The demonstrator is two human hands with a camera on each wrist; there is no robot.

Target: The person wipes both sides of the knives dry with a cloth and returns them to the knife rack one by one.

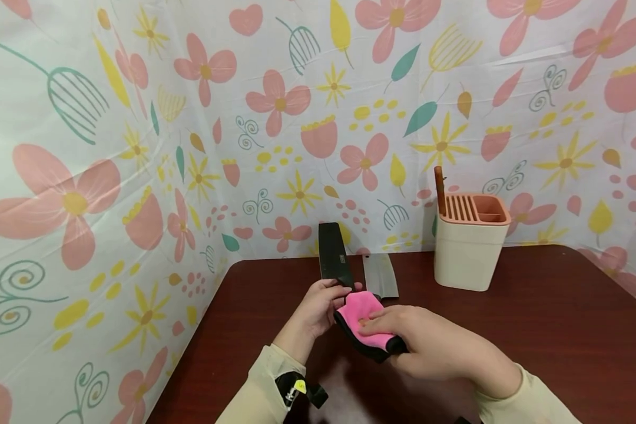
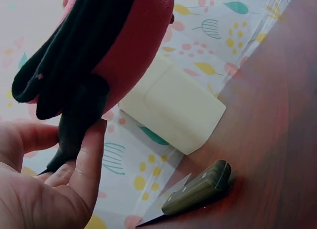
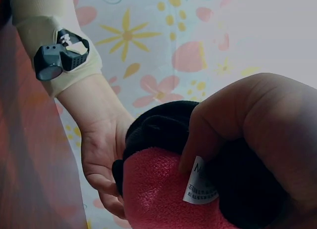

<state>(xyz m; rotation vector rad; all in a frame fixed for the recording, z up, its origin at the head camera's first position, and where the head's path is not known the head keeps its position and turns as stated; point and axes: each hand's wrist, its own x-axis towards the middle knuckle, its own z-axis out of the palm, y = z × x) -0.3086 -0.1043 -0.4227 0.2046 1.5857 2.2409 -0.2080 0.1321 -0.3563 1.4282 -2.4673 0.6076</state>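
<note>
My left hand (image 1: 320, 306) pinches a black knife (image 1: 334, 253) where its handle meets the broad blade, which points away from me. In the left wrist view, the black handle (image 2: 81, 113) runs up from the fingertips into the cloth. My right hand (image 1: 429, 338) grips a folded pink cloth (image 1: 361, 312) with black backing, thumb and fingers bunching it around the handle end. A white label (image 3: 199, 184) hangs from the cloth by the right thumb. Behind the hands, a silver cleaver (image 1: 380, 275) lies on the table; its riveted handle (image 2: 198, 189) shows in the left wrist view.
A cream knife holder (image 1: 467, 256) with a pink slotted top stands at the back right of the dark red-brown table (image 1: 551, 330). One brown handle (image 1: 440, 189) sticks up from it. Flower-patterned sheeting (image 1: 297, 147) walls the back and left.
</note>
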